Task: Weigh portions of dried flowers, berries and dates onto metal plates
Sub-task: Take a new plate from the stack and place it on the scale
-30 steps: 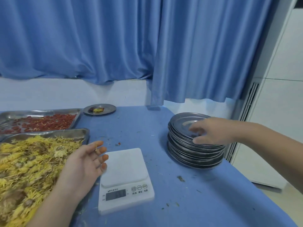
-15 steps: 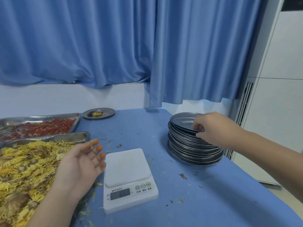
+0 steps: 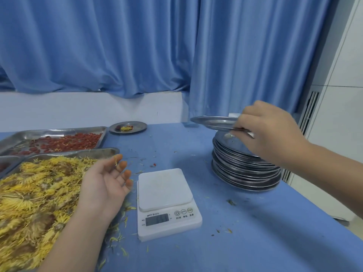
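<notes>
My right hand (image 3: 273, 132) pinches the rim of a round metal plate (image 3: 213, 122) and holds it lifted above the stack of metal plates (image 3: 245, 169) at the right of the table. My left hand (image 3: 104, 183) rests palm up, fingers relaxed and empty, on the edge of the tray of yellow dried flowers (image 3: 33, 191). A white digital scale (image 3: 167, 203) with a bare platform sits in the middle. Behind the flowers lies a tray of red berries (image 3: 62, 144). A filled plate (image 3: 127, 127) with flowers and red pieces stands at the back.
The table has a blue cloth (image 3: 255, 242) strewn with petal bits. Blue curtains (image 3: 137, 46) hang behind it. A white cabinet with a vent (image 3: 337, 114) stands just right of the plate stack, past the table's right edge.
My right hand took hold of the top plate and lifted it off the stack, up and to the left. The left hand stayed where it was.
</notes>
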The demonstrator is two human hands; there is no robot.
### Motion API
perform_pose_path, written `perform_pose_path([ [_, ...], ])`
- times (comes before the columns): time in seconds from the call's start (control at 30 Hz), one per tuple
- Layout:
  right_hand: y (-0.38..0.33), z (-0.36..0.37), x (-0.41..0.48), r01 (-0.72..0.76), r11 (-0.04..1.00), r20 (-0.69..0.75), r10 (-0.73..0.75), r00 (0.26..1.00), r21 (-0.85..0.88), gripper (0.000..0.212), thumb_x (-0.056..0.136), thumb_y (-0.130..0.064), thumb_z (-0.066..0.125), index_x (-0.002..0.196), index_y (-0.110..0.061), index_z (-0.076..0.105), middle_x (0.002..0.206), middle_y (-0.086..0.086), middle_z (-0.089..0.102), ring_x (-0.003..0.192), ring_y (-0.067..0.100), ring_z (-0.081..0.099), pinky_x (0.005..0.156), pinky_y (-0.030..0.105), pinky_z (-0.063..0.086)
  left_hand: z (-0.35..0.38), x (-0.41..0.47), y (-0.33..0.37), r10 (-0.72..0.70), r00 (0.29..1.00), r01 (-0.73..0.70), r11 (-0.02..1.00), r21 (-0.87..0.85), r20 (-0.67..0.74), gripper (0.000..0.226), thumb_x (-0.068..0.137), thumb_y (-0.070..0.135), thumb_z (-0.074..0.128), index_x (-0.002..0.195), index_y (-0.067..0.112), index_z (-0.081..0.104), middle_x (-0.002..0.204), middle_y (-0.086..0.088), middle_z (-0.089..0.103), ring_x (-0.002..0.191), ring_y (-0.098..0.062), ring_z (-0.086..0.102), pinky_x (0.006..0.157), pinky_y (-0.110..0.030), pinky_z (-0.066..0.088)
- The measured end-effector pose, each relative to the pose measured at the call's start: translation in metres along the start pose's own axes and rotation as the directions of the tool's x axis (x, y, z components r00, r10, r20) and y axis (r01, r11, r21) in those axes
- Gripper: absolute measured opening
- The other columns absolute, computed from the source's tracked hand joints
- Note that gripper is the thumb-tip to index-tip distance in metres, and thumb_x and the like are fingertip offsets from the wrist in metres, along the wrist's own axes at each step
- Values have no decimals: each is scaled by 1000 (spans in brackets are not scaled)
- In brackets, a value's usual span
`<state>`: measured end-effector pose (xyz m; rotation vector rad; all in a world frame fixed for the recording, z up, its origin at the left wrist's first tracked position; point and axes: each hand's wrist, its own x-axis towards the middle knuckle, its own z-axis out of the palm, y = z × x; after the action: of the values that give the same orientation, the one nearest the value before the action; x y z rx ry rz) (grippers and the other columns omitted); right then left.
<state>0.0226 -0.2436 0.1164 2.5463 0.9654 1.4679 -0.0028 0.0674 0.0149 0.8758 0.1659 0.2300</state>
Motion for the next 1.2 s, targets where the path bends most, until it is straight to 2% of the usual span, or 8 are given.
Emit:
perform_pose_path([
  [0.1, -31, 10, 3, 148, 987, -77, -143, 987, 62, 14, 81, -11, 68, 68, -7, 67, 64, 7, 58, 59, 29, 50, 48, 35, 41, 0, 0, 1, 92, 991, -94, 995, -14, -96, 14, 93, 21, 49, 88, 19, 62, 67, 5, 59, 63, -13, 49, 63, -27, 37],
  [0.23, -77, 36, -5, 316, 946, -65, -311, 948, 77, 15, 72, -4, 71, 61, -11, 62, 61, 4, 56, 56, 26, 49, 45, 32, 40, -3, 1, 4, 178, 970, -183, 983, -21, -164, 15, 94, 22, 46, 89, 21, 61, 74, 5, 60, 61, -12, 50, 61, -26, 37],
  [0.4, -113, 64, -14, 370, 916, -55, -366, 929, 157, 27, 59, 0, 77, 57, -15, 55, 57, 1, 50, 50, 23, 45, 41, 26, 33, -3, 2, 2, 200, 962, -203, 979, -1, -187, 15, 94, 21, 45, 92, 20, 59, 78, 4, 59, 59, -11, 50, 60, -26, 37],
  [0.63, -122, 84, -25, 254, 955, 105, -271, 957, 152, 28, 48, -3, 80, 58, -18, 59, 56, -1, 51, 44, 21, 46, 38, 24, 30, -4, 4, 3, 196, 959, -197, 980, 17, -203, 12, 93, 22, 47, 96, 19, 58, 81, 4, 58, 60, -12, 49, 58, -25, 37],
  [0.73, -124, 83, -35, 182, 964, 195, -219, 956, 193, 17, 69, -23, 80, 63, -20, 64, 61, -4, 56, 45, 20, 53, 38, 24, 38, -5, 3, 2, 189, 959, -191, 982, 13, -210, 10, 92, 21, 49, 96, 18, 58, 82, 3, 58, 60, -12, 49, 58, -25, 37],
  [0.83, -123, 76, -49, 130, 939, 212, -204, 956, 317, 26, 89, -40, 61, 74, -20, 69, 72, -5, 61, 54, 19, 58, 45, 28, 45, -3, 3, 2, 187, 959, -189, 982, 10, -213, 10, 92, 21, 50, 95, 18, 59, 82, 2, 57, 59, -12, 49, 56, -24, 37],
  [1.0, -109, 70, -78, 63, 914, 143, -131, 981, 401, 31, 93, -35, 50, 74, -18, 68, 66, -4, 56, 54, 20, 52, 50, 30, 43, -4, 4, 2, 179, 959, -182, 983, 7, -218, 10, 92, 21, 49, 95, 18, 59, 81, 3, 58, 57, -12, 49, 55, -24, 37],
  [1.2, -100, 83, -109, -206, 826, 338, 20, 941, 525, 30, 90, -42, 44, 82, -24, 68, 70, -15, 63, 60, 7, 57, 55, 27, 50, -1, 2, -2, 168, 969, -166, 986, 26, -182, 10, 92, 21, 51, 87, 18, 59, 68, 5, 58, 53, -10, 48, 54, -24, 35],
])
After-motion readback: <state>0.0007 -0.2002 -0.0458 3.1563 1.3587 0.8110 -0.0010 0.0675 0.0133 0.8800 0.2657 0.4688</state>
